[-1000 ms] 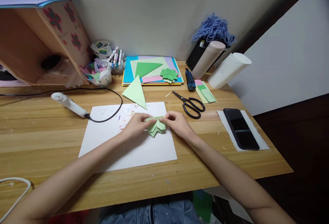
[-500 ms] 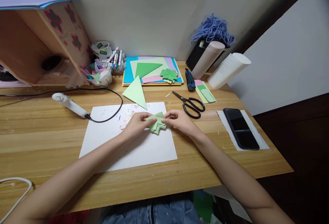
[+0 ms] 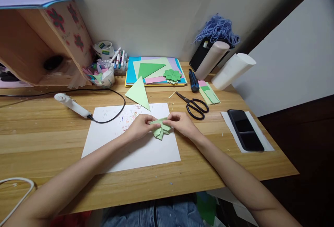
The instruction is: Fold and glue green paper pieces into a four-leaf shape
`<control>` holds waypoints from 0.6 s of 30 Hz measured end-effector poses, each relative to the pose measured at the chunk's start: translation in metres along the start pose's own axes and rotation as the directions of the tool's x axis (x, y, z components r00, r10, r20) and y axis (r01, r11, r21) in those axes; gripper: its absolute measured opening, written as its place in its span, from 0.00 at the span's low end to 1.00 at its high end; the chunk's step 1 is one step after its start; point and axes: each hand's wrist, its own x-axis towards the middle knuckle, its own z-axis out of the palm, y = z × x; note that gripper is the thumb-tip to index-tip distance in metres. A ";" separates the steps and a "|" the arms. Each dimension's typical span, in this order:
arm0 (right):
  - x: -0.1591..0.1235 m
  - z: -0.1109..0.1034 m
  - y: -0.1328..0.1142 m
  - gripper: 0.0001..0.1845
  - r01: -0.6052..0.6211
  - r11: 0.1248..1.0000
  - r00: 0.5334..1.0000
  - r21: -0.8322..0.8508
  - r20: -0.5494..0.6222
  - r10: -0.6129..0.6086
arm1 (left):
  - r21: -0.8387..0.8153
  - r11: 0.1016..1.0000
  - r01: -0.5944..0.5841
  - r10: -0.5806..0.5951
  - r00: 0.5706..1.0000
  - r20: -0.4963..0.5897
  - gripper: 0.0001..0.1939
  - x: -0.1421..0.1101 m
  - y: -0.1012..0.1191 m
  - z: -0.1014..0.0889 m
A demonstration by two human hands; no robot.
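Note:
A light green folded paper piece (image 3: 161, 130) with zigzag edges lies over a white sheet (image 3: 130, 140) on the wooden desk (image 3: 182, 175). My left hand (image 3: 139, 127) pinches its left side, fingers closed on the paper. My right hand (image 3: 181, 122) pinches its upper right edge, fingers also closed on it. Both hands rest low on the white sheet.
A light green paper triangle (image 3: 138, 93) lies behind the sheet. Black scissors (image 3: 194, 106), a blue cutter (image 3: 193, 81), a phone (image 3: 245, 129), a stack of coloured paper (image 3: 155, 70) with a dark green folded flower (image 3: 172, 75), a glue gun (image 3: 71, 103) with cable, markers and two white rolls stand around.
The folded green piece has been turned and shifted slightly between my fingers; both hands stay pinched on it in nearly the same place.

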 end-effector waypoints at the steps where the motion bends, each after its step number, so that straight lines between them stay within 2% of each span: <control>1: 0.000 0.001 0.000 0.14 -0.002 1.000 1.000 0.007 -0.018 0.002 | -0.021 1.000 0.005 -0.005 1.000 -0.008 0.15 0.000 0.001 0.000; 5: 0.000 0.005 0.003 0.16 0.000 0.996 0.996 0.088 -0.085 0.008 | -0.154 0.988 -0.002 -0.006 0.999 -0.051 0.16 0.000 0.003 0.001; 9: 0.000 0.008 0.004 0.15 0.013 0.987 1.000 0.158 -0.012 -0.011 | -0.246 0.968 -0.050 0.012 0.988 -0.156 0.15 0.001 0.003 0.002; 12: -0.002 0.006 -0.002 0.17 0.078 0.987 0.997 0.139 0.017 -0.081 | -0.195 0.977 -0.087 0.042 0.973 -0.225 0.14 0.002 0.003 -0.001; 15: -0.004 0.002 -0.009 0.19 0.187 0.982 0.980 0.027 0.064 -0.188 | -0.079 0.992 -0.096 0.079 0.977 -0.198 0.14 0.002 0.004 -0.006; 18: -0.005 0.000 -0.013 0.07 0.299 0.951 0.947 -0.085 0.148 -0.284 | -0.002 0.995 -0.097 0.095 0.981 -0.169 0.14 0.002 0.006 -0.010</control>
